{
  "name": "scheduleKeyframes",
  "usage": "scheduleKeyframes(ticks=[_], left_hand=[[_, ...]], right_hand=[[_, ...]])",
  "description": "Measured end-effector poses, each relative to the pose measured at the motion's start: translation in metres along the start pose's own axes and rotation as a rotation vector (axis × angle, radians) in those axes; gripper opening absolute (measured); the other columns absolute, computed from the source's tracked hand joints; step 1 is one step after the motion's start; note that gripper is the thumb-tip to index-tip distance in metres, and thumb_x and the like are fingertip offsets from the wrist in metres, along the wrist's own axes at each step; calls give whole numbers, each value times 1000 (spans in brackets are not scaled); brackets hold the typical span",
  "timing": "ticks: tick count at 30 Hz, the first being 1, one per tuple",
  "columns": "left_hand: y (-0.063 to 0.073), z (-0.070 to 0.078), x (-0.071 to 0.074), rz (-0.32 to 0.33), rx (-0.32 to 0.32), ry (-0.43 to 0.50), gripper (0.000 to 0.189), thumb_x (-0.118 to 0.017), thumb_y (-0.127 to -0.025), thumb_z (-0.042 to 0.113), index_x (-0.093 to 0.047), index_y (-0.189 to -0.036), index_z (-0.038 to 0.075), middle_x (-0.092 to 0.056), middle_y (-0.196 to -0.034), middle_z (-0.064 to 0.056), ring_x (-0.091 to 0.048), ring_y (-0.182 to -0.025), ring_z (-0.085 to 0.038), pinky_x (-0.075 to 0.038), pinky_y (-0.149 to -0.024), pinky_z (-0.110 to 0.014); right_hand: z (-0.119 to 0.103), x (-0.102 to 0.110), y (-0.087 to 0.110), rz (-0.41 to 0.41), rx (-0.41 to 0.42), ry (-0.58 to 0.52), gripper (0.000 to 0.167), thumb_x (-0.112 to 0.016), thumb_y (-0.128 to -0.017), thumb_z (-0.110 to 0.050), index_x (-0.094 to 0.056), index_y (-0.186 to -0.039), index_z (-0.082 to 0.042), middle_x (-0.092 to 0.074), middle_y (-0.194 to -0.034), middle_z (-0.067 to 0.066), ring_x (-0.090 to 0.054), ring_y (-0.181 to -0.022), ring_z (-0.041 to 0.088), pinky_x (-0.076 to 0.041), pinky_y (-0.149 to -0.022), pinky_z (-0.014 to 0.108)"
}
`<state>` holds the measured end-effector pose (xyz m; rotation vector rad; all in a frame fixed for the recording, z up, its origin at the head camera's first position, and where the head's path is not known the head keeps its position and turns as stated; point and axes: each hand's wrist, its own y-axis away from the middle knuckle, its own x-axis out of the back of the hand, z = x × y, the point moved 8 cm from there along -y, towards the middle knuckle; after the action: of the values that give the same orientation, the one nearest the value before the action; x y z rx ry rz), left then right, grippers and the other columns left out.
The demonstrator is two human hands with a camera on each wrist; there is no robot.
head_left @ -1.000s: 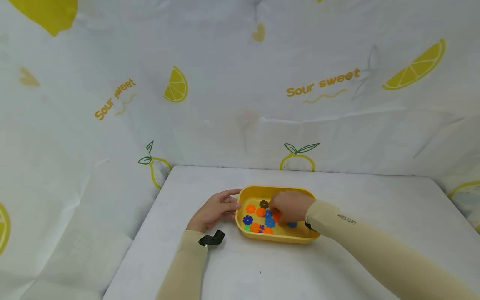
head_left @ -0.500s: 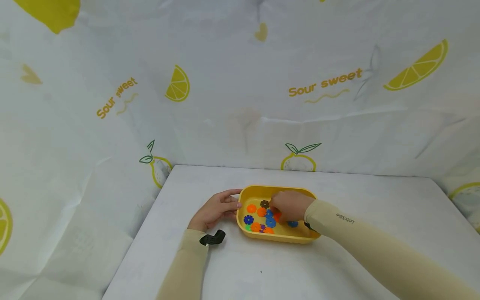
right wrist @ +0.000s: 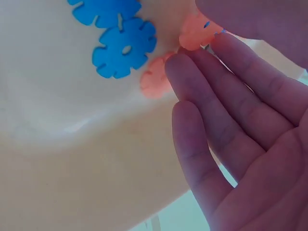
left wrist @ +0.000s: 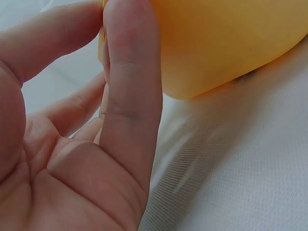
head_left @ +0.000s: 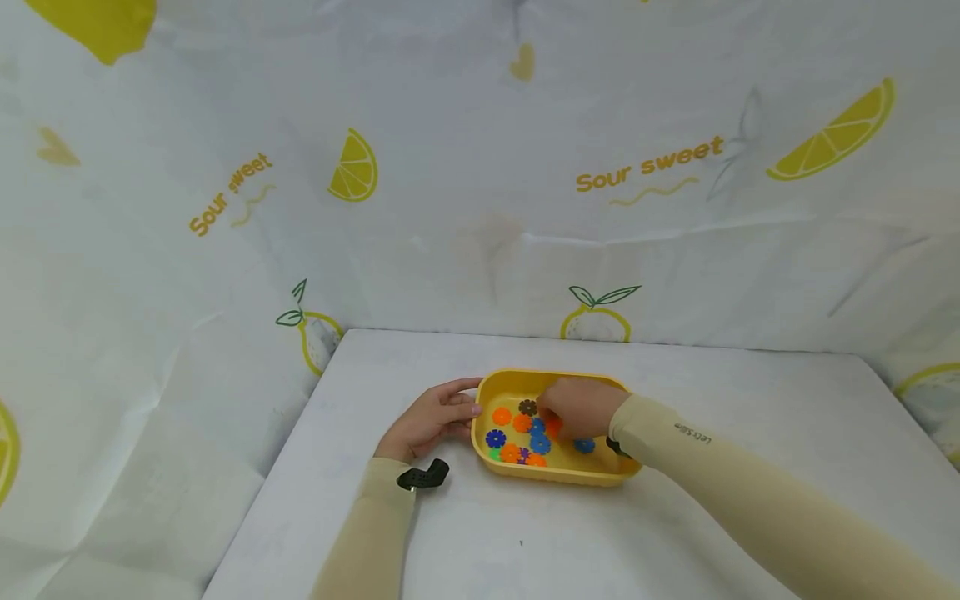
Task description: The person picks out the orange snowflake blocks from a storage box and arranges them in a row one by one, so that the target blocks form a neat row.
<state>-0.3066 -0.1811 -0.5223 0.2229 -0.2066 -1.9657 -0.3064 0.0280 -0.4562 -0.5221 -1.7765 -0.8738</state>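
Note:
A yellow plastic tray [head_left: 517,473] holds several notched interlocking discs in orange, blue, brown, purple and green. At its left end, my left hand [head_left: 429,421] grips the wall, thumb and fingers meeting the tray's edge in the left wrist view. My right hand [head_left: 581,407] reaches down inside the right half. In the right wrist view, its thumb and forefinger pinch an orange disc [right wrist: 192,32], while the other fingers are only gently bent. A second orange disc [right wrist: 155,79] lies under the fingertips, beside a blue disc [right wrist: 124,45]. The right palm hides part of the tray floor.
The tray stands on a table with a white cover [head_left: 712,417]. Behind and to the left hangs a white lemon-print sheet [head_left: 465,167]. A black wrist strap [head_left: 423,476] is on the left wrist. One blue disc [head_left: 584,446] lies near the right wrist.
My right hand has lifted very slightly inside the tray, and the orange disc under it shows a little higher. The left hand and the tray have stayed in place.

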Motion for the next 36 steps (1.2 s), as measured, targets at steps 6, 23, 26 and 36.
scheduleKeyframes(ticks=[6,23,26,36], left_hand=[[-1,-5,-1,-20,0,24,69,-79,-101,22,-48,-163,17,-73,-131,-18,-72,-88,-19,-67,-85,-34],[-3,-16,-2,-34,28,79,65,-78,-102,25,-51,-161,27,-68,-145,-18,-74,-99,-23,-66,-92,-35],[-3,-18,-2,-35,33,95,65,-77,-102,24,-51,-161,27,-68,-145,-18,-74,-101,-23,-66,-93,-35],[1,-16,-5,-14,33,117,64,-77,-102,23,-52,-161,27,-69,-143,-16,-74,-96,-21,-66,-91,-32]], right_hand=[[8,5,6,-10,-48,-87,20,-86,-93,-15,-80,-112,-15,-72,-100,-6,-60,-92,17,-59,-97,40],[60,44,75,282,-31,-411,27,-80,-97,-13,-78,-124,-14,-74,-117,-4,-65,-104,17,-61,-93,36],[73,47,93,349,-33,-442,27,-80,-97,-13,-78,-124,-15,-75,-117,-4,-66,-103,17,-62,-90,33],[117,32,143,490,-153,-499,30,-83,-95,-15,-77,-124,-21,-76,-118,-4,-67,-100,16,-60,-86,23]])
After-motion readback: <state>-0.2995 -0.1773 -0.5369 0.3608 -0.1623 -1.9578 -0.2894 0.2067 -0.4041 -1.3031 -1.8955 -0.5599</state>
